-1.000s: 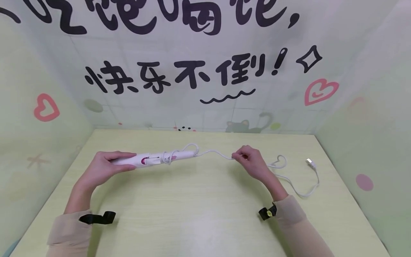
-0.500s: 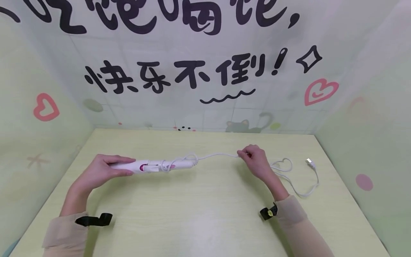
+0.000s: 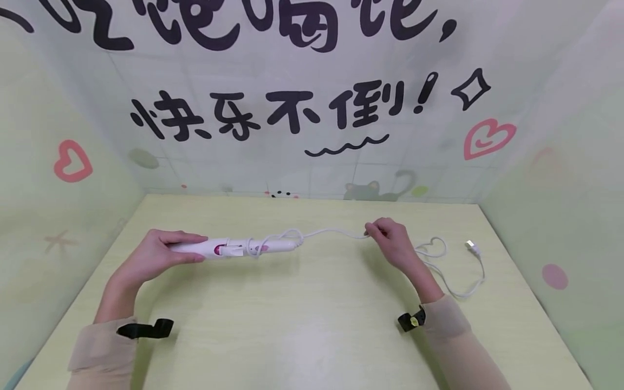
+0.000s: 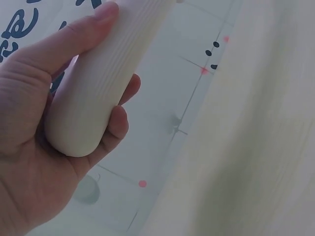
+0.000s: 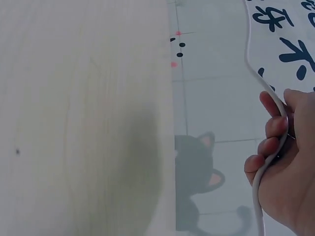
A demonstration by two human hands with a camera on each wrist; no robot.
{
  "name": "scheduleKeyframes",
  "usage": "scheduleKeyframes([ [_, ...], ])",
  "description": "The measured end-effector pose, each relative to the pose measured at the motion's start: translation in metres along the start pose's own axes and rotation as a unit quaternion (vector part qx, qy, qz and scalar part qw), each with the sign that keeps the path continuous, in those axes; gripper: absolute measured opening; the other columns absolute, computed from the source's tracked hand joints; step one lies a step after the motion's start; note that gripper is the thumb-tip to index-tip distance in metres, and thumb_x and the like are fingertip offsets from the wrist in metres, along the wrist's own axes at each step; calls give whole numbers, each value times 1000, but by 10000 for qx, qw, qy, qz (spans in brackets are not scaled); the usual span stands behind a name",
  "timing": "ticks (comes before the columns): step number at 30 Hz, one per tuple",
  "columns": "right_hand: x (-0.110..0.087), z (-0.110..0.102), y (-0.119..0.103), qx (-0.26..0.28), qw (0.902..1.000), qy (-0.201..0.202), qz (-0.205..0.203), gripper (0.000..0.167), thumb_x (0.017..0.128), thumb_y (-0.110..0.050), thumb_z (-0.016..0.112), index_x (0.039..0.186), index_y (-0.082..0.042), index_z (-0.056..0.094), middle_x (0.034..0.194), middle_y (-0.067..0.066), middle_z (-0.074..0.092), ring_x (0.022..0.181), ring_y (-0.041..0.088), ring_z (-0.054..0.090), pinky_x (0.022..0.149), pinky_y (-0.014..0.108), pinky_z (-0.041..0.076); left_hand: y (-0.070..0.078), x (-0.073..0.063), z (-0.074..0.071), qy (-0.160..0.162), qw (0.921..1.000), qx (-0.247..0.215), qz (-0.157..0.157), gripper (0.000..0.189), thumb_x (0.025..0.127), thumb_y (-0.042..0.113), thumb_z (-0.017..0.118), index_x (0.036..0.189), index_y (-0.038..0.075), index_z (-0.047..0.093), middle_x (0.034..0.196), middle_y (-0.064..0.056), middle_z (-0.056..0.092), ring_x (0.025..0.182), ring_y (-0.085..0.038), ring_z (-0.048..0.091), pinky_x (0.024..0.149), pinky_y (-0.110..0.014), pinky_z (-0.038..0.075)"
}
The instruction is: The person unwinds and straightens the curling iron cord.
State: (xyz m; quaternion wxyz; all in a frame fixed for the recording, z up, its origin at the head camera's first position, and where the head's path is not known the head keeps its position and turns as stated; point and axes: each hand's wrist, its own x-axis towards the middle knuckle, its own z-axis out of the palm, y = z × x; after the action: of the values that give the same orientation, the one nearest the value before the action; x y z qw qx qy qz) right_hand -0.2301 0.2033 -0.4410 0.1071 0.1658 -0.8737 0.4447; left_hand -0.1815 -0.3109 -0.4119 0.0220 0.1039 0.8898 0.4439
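My left hand (image 3: 152,255) grips the rounded end of a white hair curling iron (image 3: 234,248), thumb on one side and fingers on the other. The iron lies nearly level above the table and has a magenta patch and a small lever. Its white cord (image 3: 331,231) loops round the body and leaves the far end toward my right hand (image 3: 396,245), which pinches it. In the right wrist view the cord (image 5: 249,44) runs across the curled fingers and palm. The left wrist view shows the ribbed, rounded end of the iron (image 4: 98,98) in my palm.
The rest of the cord curves over the right side of the pale wooden table (image 3: 292,325), ending in a USB plug (image 3: 470,246). A printed wall (image 3: 312,173) stands along the back, with side walls left and right.
My right hand has shifted a little to the right, drawing the cord along. The iron dipped, then rose slightly in my left hand, and the cord loop near its end has sunk lower.
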Motion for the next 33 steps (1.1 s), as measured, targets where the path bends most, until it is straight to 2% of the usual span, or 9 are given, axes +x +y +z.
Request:
scheduleKeyframes([
  [3,-2,-2,0,122,9995,-283,41,29,108,-16,56,92,-3,75,89,10,68,85,24,57,75,40,45,4,2,2,68,10000,-26,43,46,81,19,90,123,3,75,115,-16,72,85,-13,65,70,-25,54],
  [8,-3,1,-4,207,9977,-642,80,36,111,-19,48,97,0,75,88,12,68,89,28,60,81,44,47,5,1,4,175,9997,-53,134,45,81,17,90,121,3,76,109,-9,73,83,-13,64,69,-25,53],
  [13,0,10,-14,517,9944,-919,-70,38,113,-21,42,116,5,70,104,17,72,102,34,65,93,51,50,6,2,3,225,9996,-29,189,44,81,17,90,121,4,76,108,-4,74,84,-12,64,69,-25,54],
  [19,6,38,-33,1202,9811,-1483,-327,43,114,-21,34,139,6,56,122,26,67,114,40,63,98,51,49,10,0,2,244,9996,-76,150,44,81,17,90,121,5,77,108,-2,74,85,-13,64,70,-25,54],
  [23,8,59,-43,1486,9713,-1820,-359,45,114,-23,33,143,6,52,127,27,65,120,38,61,103,51,46,12,-2,4,226,9995,-154,162,44,80,16,90,120,4,77,106,-1,74,84,-14,64,69,-26,54],
  [27,7,73,-49,1798,9607,-2098,-272,49,115,-29,31,145,5,49,125,25,67,119,37,64,108,52,43,13,-2,5,248,9994,-135,220,43,79,16,91,118,4,77,106,-2,74,84,-15,64,69,-27,54],
  [29,7,78,-49,1971,9554,-2185,-231,52,115,-32,29,145,6,49,120,23,70,112,37,67,103,51,47,13,-2,5,239,9994,-129,230,43,79,16,91,118,4,77,107,-3,74,84,-15,64,69,-27,54],
  [31,7,81,-49,2103,9518,-2226,-179,53,115,-32,29,142,8,51,112,22,73,101,38,69,93,47,52,13,-3,4,222,9994,-128,221,43,79,16,91,118,3,77,108,-5,74,84,-15,64,69,-27,54],
  [33,7,83,-49,2152,9506,-2233,-143,51,115,-30,30,137,9,55,103,21,74,92,41,66,83,42,53,12,-4,3,184,9995,-144,200,44,80,16,91,119,3,77,110,-9,74,85,-15,64,69,-27,54],
])
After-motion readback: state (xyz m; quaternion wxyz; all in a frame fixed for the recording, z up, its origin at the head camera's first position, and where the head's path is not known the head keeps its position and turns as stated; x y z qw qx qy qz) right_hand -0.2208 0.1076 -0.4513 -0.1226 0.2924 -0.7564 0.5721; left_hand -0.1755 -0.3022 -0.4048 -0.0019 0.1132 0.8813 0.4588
